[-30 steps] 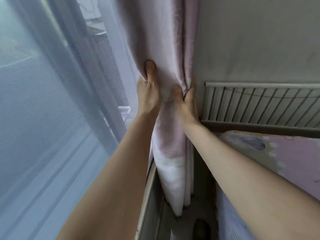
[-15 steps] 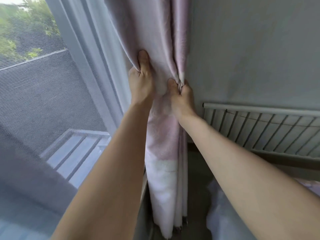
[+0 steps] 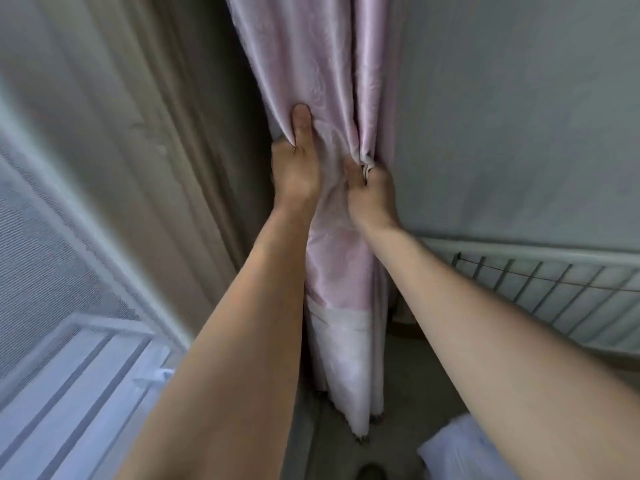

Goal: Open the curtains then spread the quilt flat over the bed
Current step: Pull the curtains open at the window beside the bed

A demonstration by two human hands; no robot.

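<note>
The left hand (image 3: 294, 171) grips the edge of the pink curtain (image 3: 322, 53), thumb flat on the cloth. Just right of it, the right hand (image 3: 374, 199) pinches bunched pleats. The fabric, gathered between and above both hands, looks light, soft and slippery, so full fistfuls likely hold best.

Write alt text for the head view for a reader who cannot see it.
A person's left hand grips the edge of a pink curtain gathered against a wall, while the right hand pinches a fold. A meshed window is left, a white slatted rail right.
</note>
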